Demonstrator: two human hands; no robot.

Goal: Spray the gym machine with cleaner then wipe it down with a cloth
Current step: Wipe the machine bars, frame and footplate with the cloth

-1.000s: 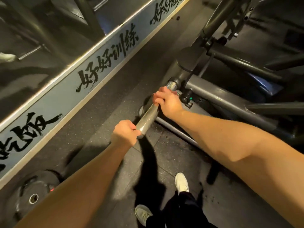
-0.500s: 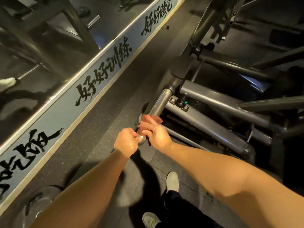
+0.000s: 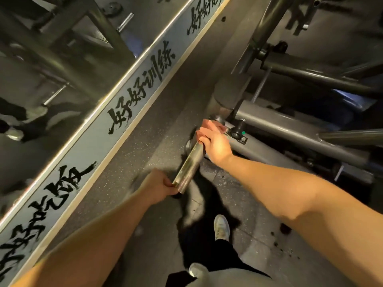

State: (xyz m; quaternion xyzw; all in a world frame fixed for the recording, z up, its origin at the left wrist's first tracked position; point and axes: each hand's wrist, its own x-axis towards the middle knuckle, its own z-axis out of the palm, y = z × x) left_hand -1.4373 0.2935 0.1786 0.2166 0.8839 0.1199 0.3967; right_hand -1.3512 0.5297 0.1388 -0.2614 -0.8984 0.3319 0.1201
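The person's left hand point(image 3: 158, 184) is gripping the near end of the gym machine's metal bar point(image 3: 189, 164), fingers curling round it. The right hand point(image 3: 216, 141) is clasping the bar's far end, where it is joining the grey frame point(image 3: 290, 133), fingers closing over a reddish cloth point(image 3: 220, 126) against the metal. The bar is slanting above the speckled floor point(image 3: 145, 141).

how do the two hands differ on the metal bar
The left hand grips the round steel bar at its near end; the right hand grips its far end, by the grey machine frame. The right hand is brightly lit, the left hand dimmer. Both curl round it.
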